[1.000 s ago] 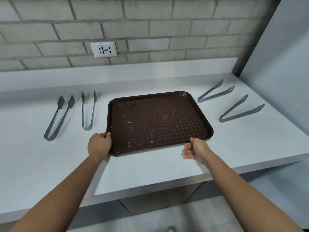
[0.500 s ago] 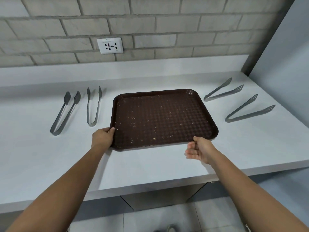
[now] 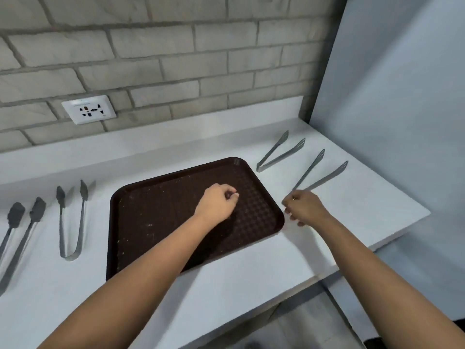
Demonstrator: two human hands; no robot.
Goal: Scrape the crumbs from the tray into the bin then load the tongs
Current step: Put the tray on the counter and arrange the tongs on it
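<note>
Tray [image 3: 156,220], brown and speckled with crumbs [image 3: 148,225], lay flat on the white counter [image 3: 251,285]. Your left hand [image 3: 217,206] sat over its middle with fingers curled, pinching nothing that could be made out. Your right hand [image 3: 303,209] gripped the hinge end of the nearest tongs [image 3: 320,176], just right of the tray. Another pair [image 3: 279,153] lay behind them, and two more pairs [image 3: 71,222] lay left of the tray.
</note>
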